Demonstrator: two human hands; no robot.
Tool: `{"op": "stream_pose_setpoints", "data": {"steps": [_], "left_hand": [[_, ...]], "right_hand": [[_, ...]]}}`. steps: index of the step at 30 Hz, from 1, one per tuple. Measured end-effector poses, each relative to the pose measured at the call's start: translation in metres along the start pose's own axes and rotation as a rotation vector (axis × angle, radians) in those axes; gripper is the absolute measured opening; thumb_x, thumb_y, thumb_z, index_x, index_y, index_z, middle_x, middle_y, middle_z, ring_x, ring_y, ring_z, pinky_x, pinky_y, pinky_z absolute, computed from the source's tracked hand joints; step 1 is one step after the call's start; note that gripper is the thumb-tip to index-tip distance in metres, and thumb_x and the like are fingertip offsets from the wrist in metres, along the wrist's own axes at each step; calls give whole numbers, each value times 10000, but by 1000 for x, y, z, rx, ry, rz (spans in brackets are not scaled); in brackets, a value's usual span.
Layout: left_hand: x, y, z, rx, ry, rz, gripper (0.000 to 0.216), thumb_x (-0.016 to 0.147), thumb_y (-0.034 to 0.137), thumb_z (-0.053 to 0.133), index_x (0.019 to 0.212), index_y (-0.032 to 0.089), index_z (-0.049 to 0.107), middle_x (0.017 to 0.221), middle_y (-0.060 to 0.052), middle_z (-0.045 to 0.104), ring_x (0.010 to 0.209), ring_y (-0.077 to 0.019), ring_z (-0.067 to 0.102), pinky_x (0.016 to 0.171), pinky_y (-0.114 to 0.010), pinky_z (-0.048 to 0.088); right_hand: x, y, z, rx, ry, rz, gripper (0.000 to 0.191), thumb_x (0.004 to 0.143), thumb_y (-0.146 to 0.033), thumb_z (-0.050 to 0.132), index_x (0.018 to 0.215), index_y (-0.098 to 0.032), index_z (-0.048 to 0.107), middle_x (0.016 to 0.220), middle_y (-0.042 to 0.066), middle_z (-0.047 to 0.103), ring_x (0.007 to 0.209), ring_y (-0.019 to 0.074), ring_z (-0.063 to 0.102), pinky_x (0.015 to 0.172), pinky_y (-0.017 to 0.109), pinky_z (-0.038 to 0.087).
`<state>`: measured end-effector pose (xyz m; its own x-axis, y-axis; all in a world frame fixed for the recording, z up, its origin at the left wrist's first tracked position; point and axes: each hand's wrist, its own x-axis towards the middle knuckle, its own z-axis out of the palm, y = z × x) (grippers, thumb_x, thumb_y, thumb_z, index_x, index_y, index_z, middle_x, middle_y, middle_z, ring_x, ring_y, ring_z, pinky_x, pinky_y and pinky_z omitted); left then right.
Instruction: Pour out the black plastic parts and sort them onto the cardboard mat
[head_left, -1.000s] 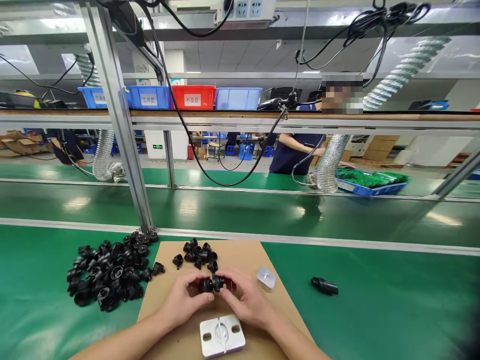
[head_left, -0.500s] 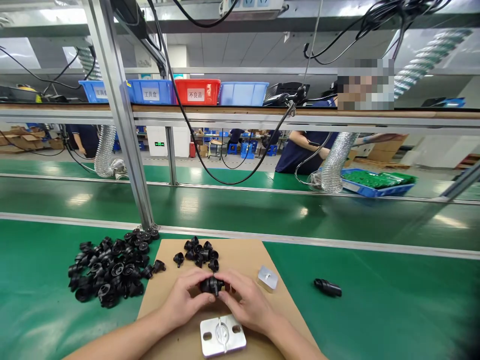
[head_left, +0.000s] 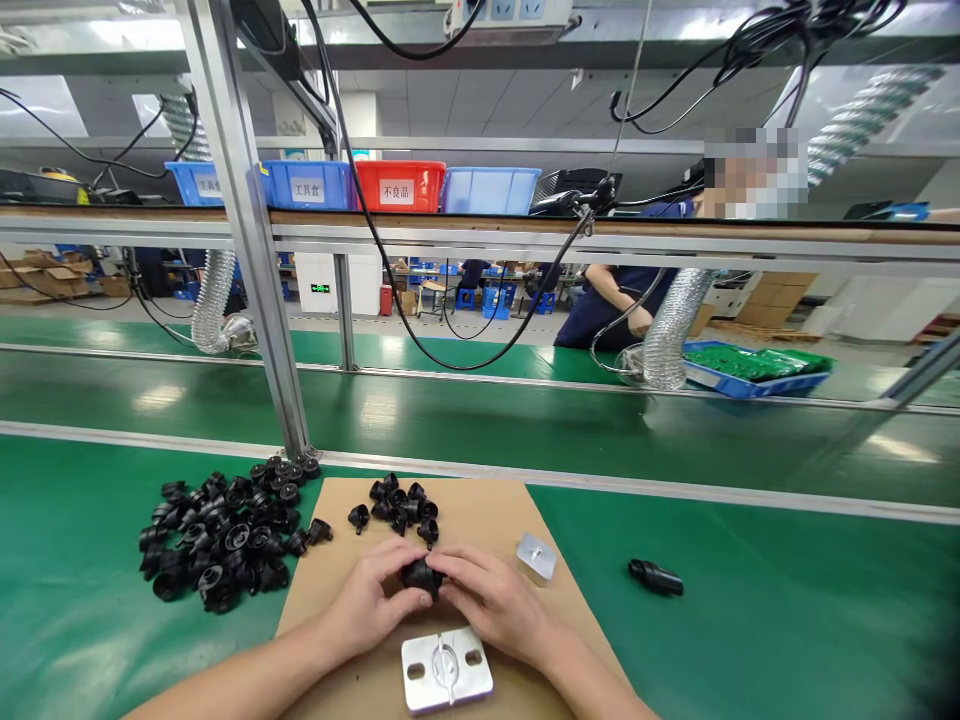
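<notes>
Head view: both hands, left (head_left: pixel 367 605) and right (head_left: pixel 491 598), close their grip on one black part (head_left: pixel 420 574), seemingly mating two pieces; seating them squarely comes next. Just below lies a metal jig (head_left: pixel 446 670); beyond, loose parts (head_left: pixel 397 502); far off, labelled bins (head_left: pixel 397 186), contents hidden.

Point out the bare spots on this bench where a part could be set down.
Bare green mat lies right of the brown cardboard sheet, around the lone black plastic piece. The left near corner of the mat is bare too. It is crowded at the big pile of black plastic parts, the smaller cluster, and where both hands pinch one part above the metal block.
</notes>
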<state>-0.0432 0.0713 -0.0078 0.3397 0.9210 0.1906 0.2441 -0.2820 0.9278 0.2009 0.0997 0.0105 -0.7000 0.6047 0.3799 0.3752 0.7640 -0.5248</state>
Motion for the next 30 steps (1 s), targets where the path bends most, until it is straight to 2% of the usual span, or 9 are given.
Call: {"op": "stream_pose_setpoints", "data": {"steps": [8,14,17,21,24,26,27,29,30], "left_hand": [[0,-2,1,18,6,7,352,886,314,771,1228,233,748,1124,-70,685,1084,-219,624,994,-339,485],[1,-3,1,-16,3,-5,339,884,313,780,1211,227,747,1164,-64,690,1119,-214,629,1031,-341,486],[1,-5,2,-14,14,-4,351,882,318,783,1224,245,749,1155,-63,696,1110,-216,636,1026,-346,492],[-1,-8,3,-30,31,22,360,896,361,767,1244,267,751,1175,-65,712,1118,-220,650,1034,-353,507],[-1,-15,2,-43,38,-14,394,897,421,749,1260,268,747,1247,-78,711,1180,-245,654,1082,-388,519],[0,-25,-1,-30,62,-62,439,891,489,736,1273,273,744,1321,-87,695,1256,-274,640,1148,-432,509],[0,-31,-3,-13,71,-71,458,889,531,727,1268,276,748,1340,-88,692,1277,-286,637,1176,-454,500],[2,-47,-9,53,88,-59,488,881,612,709,1246,293,763,1342,-77,700,1292,-299,642,1201,-481,493],[3,-54,-11,84,100,-39,499,869,638,708,1229,300,772,1332,-69,709,1278,-305,656,1188,-484,508]], "right_hand": [[-2,1,0,-88,-38,29,339,1057,-246,541,1390,-256,602,1217,30,674,1048,150,636,897,286,523],[2,-2,-5,-254,13,-95,337,1079,-202,501,1399,-248,597,1275,27,661,1071,143,633,847,266,510],[2,-1,-4,-249,-5,-87,326,1070,-210,514,1383,-240,599,1240,36,670,1041,154,637,824,279,501],[1,-6,1,-182,-71,76,308,1028,-242,558,1331,-235,614,1179,35,680,1036,185,642,850,313,504],[4,-13,-9,-185,-151,174,469,1011,-343,638,1465,-274,546,1381,34,611,1230,211,599,1026,342,500],[6,-12,-29,-294,-226,297,620,1000,-388,667,1575,-315,447,1523,27,502,1370,213,511,1159,346,445],[6,-9,-44,-379,-235,397,616,1019,-363,630,1597,-315,423,1564,37,455,1415,220,467,1198,362,415],[0,3,-77,-551,-161,664,534,1051,-215,481,1582,-268,453,1605,99,381,1465,269,394,1213,446,384],[-7,10,-94,-622,-108,815,552,1032,-143,444,1576,-231,463,1622,147,329,1488,321,349,1196,513,382]]}}
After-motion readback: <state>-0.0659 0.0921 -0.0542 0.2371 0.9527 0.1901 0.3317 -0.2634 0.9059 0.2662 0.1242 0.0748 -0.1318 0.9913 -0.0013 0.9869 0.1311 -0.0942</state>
